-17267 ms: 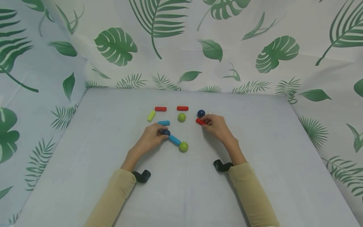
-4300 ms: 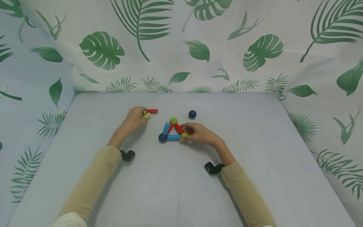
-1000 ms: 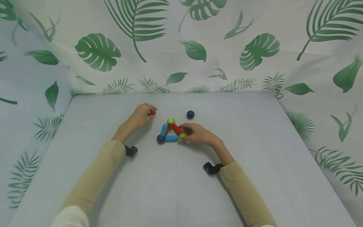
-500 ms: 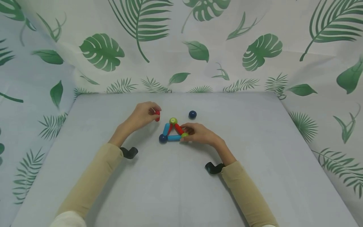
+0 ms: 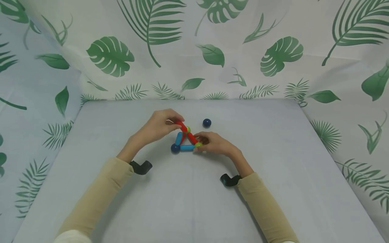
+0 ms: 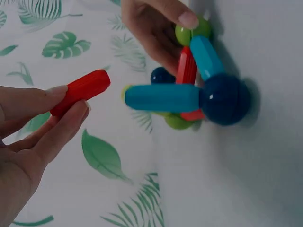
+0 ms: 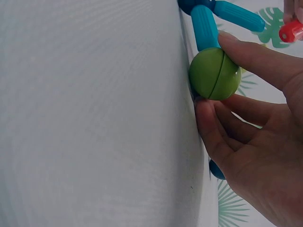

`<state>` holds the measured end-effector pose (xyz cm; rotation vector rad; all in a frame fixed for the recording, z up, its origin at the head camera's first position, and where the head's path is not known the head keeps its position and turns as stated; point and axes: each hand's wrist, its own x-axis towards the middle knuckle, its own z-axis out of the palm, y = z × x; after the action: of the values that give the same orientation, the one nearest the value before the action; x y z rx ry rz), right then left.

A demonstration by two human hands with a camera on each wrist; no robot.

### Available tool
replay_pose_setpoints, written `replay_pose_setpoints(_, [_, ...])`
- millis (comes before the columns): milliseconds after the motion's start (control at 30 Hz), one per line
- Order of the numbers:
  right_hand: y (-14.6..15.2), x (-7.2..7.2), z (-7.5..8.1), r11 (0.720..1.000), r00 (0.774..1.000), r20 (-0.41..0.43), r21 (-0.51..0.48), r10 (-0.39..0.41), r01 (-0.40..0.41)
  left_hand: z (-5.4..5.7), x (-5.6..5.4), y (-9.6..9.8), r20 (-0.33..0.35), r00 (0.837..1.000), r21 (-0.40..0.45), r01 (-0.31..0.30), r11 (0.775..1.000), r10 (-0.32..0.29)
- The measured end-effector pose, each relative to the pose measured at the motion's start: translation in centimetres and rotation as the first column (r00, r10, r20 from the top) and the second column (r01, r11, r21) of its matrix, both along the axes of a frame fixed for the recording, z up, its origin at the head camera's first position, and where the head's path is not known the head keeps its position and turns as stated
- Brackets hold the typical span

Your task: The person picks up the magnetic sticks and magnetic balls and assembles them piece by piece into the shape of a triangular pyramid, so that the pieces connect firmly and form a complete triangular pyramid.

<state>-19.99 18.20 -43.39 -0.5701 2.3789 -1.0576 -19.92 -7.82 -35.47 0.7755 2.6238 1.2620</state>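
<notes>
In the head view my left hand (image 5: 159,125) pinches a red rod (image 6: 87,90) between thumb and fingers, over the far corner of a triangular frame of rods and balls. My right hand (image 5: 216,143) grips the green ball (image 7: 213,75) at the frame's right corner. A flat blue rod (image 5: 187,147) runs from that ball to a dark blue ball (image 5: 175,148), on which another blue rod (image 6: 163,97) stands upright. Two red rods, one of them (image 5: 192,138) on the right side, reach the far green ball (image 6: 177,122). The held rod's lower end overlaps that corner in the head view.
A loose dark blue ball (image 5: 207,123) lies on the white table (image 5: 188,202) behind the frame. A leaf-patterned cloth (image 5: 182,50) hangs beyond the table's far edge. Both wrists carry a black camera mount, the left one (image 5: 142,167) over the table.
My left hand picked up the red rod and carried it rightward to the frame's far corner. Earlier, scattered pieces became the triangle, and a yellow rod left the table. My right hand keeps its grip.
</notes>
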Motion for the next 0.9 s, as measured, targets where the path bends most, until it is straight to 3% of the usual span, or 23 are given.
replay_pose_setpoints(300, [0.2, 0.1, 0.0, 0.999, 1.000, -0.016, -0.034, 0.012, -0.012, -0.3, 0.7, 3.3, -0.029, 0.994, -0.142, 0.104, 0.984, -0.109])
replay_pose_setpoints(533, [0.3, -0.1, -0.3, 0.999, 1.000, -0.008, -0.044, 0.029, -0.029, -0.9, 0.8, 4.9, -0.057, 0.978, -0.226, 0.185, 0.956, -0.203])
replay_pose_setpoints(900, [0.2, -0.1, -0.2, 0.999, 1.000, -0.012, -0.037, 0.025, -0.025, -1.8, 0.5, 6.0, -0.063, 0.965, -0.295, 0.226, 0.929, -0.255])
